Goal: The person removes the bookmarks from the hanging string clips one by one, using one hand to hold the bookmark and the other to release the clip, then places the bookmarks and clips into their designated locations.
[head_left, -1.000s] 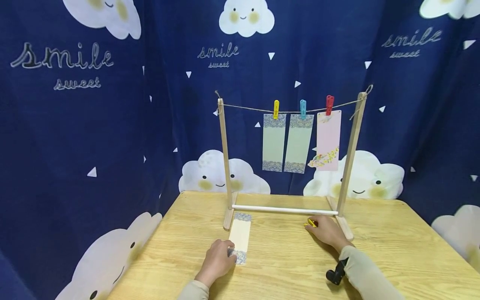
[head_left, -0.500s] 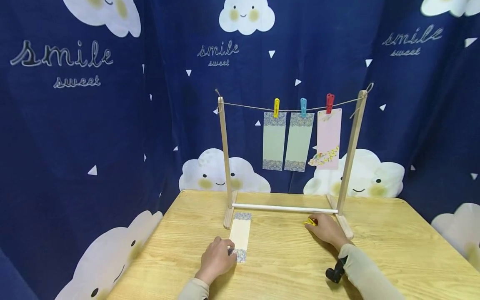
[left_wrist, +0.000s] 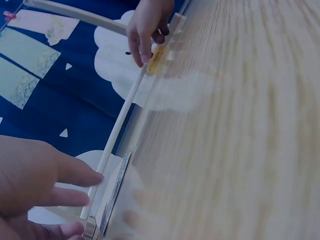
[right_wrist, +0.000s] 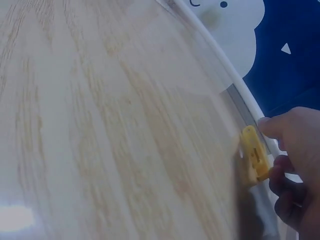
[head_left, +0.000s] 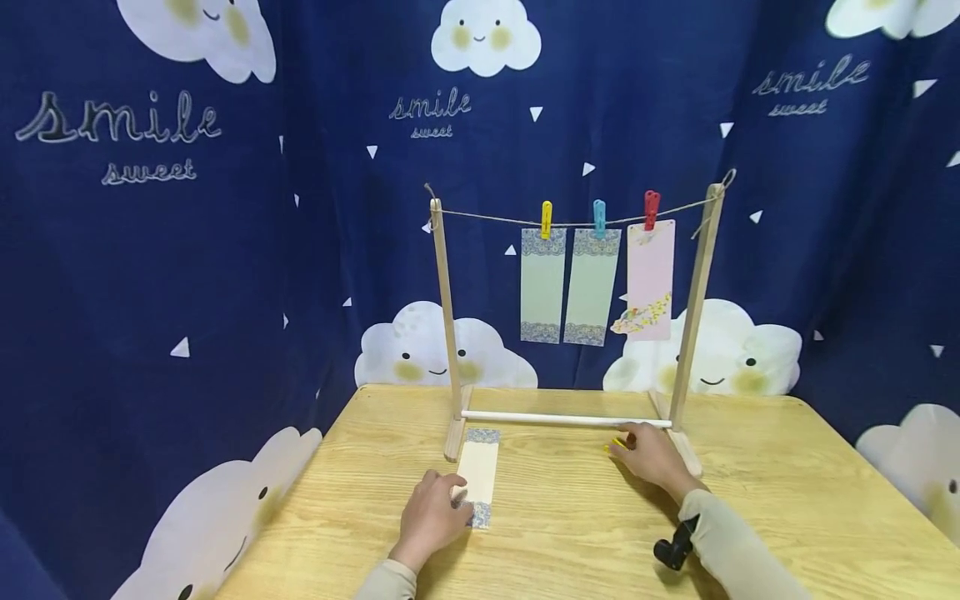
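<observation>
A cream card with blue patterned ends lies on the wooden table, partly covered at its lower left by my left hand. The left wrist view shows that hand's fingers spread and loosely bent beside the thin edge of the card. At the right, my right hand reaches down in front of the rack's base bar. It pinches a yellow clothespin low over the table, with fingertips at its two ends in the right wrist view. The rest of this hand's fingers are curled underneath.
Behind the hands stands a wooden rack with a white base bar. Two pale green cards and a pink card hang from its string by yellow, blue and red clothespins. A blue cloud-print curtain encloses the table.
The right hand's upper finger has lifted a little from the yellow clothespin. The left hand stays by the card, its fingers slightly shifted. The head view has tilted and turned slightly.
</observation>
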Motion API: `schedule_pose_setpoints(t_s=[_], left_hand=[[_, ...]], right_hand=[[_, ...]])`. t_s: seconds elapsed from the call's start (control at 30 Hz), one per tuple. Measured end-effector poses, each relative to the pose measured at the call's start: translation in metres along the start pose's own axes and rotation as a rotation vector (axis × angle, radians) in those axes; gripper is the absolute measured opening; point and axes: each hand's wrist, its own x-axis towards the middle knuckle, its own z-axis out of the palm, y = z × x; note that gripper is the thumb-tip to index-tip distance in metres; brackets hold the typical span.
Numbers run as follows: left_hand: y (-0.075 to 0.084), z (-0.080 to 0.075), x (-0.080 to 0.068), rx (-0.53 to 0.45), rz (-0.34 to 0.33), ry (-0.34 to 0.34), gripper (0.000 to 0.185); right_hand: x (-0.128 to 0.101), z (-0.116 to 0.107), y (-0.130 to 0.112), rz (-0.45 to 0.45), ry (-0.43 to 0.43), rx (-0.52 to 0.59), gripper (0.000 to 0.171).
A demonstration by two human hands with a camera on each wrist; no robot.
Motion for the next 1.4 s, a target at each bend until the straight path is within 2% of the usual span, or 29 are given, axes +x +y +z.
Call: schedule_pose_setpoints(t_s=[0.3,0.47,0.6,0.8,0.87,1.13,1.4], left_hand=[[0.003,0.000,0.007,-0.136,0.025,0.025,0.041],[0.008,0.002,0.013,-0.157,0.040,0.049,0.039],[0.013,0.001,0.018,-0.170,0.036,0.059,0.038],[0.020,0.000,0.026,-0.173,0.057,0.112,0.035],[0.022,0.000,0.029,-0.178,0.067,0.121,0.034],[0.027,0.003,0.041,-0.211,0.086,0.128,0.033],[0.028,0.005,0.044,-0.269,0.098,0.175,0.031]], right_hand=[[0.004,-0.011,-0.005,0.022,0.061,0.064,0.045],[0.007,-0.017,-0.009,0.002,0.097,0.091,0.044],[0.009,-0.019,-0.012,-0.010,0.094,0.108,0.043],[0.013,-0.028,-0.021,0.047,0.065,0.165,0.047],[0.015,-0.031,-0.025,0.063,0.062,0.156,0.049],[0.018,-0.047,-0.031,0.021,0.095,0.108,0.049],[0.021,-0.049,-0.037,0.016,0.123,0.146,0.049]])
